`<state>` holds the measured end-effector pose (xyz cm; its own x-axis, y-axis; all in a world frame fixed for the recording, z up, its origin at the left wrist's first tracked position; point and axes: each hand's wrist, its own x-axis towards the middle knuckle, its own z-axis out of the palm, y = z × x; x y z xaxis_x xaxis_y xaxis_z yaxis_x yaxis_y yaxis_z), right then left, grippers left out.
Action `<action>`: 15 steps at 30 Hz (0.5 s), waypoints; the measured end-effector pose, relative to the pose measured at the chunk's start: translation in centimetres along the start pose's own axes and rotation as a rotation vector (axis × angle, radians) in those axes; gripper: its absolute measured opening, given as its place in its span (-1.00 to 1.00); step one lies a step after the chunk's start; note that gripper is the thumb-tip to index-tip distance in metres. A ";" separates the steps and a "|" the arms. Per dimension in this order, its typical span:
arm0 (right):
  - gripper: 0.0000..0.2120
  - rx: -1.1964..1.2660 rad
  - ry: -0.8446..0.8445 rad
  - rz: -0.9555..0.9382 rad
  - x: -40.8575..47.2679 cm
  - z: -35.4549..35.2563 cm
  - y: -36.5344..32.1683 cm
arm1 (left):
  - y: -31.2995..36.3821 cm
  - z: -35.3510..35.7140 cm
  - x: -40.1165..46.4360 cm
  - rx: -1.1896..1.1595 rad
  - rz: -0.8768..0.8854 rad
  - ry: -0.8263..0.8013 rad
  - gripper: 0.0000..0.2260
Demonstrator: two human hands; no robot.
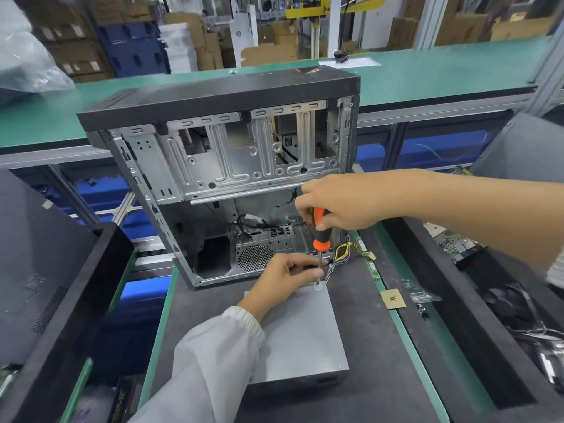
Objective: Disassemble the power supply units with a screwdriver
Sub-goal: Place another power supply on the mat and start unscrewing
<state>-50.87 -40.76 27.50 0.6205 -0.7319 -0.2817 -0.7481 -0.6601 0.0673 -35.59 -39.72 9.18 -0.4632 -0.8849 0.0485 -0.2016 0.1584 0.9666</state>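
Note:
A grey metal power supply unit [300, 337] lies flat on the dark mat in front of me. My right hand [338, 203] grips the orange and black screwdriver [320, 236], which stands upright with its tip on a screw at the unit's far right corner. My left hand [283, 277] pinches the screwdriver's metal shaft just above that corner. A bundle of yellow, black and other wires [340, 254] comes out of the unit's far end.
An open computer case [232, 166] stands upright just behind the unit. A small square chip [393, 298] and memory sticks [370, 264] lie to the right. Black trays with circuit boards [457, 245] and cables flank the mat; a dark panel [39, 270] leans at the left.

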 end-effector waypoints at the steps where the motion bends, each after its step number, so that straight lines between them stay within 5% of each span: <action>1: -0.89 -0.010 -0.008 -0.028 -0.1 -0.1 0.1 | 0.5 0.0 0.2 -0.011 0.016 -0.006 -0.83; 6: -0.78 0.101 -0.064 -0.039 -0.5 -1.0 0.7 | 2.0 0.2 1.0 -0.055 0.059 0.030 -0.86; 10: -0.36 0.097 -0.023 0.280 0.0 -0.9 0.5 | 1.9 0.2 1.1 -0.049 0.048 0.027 -0.90; 13: -0.50 -0.152 0.012 0.173 0.7 -0.4 0.0 | 2.1 0.0 1.2 -0.126 0.037 -0.015 -0.90; 15: -0.82 -0.071 -0.078 0.061 0.4 -1.2 0.1 | 2.2 -0.2 1.2 -0.181 0.036 -0.016 -0.90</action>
<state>-50.39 -41.28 28.58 0.5521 -0.7573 -0.3489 -0.7636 -0.6273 0.1531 -36.40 -40.49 11.41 -0.4814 -0.8728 0.0811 -0.0270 0.1073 0.9939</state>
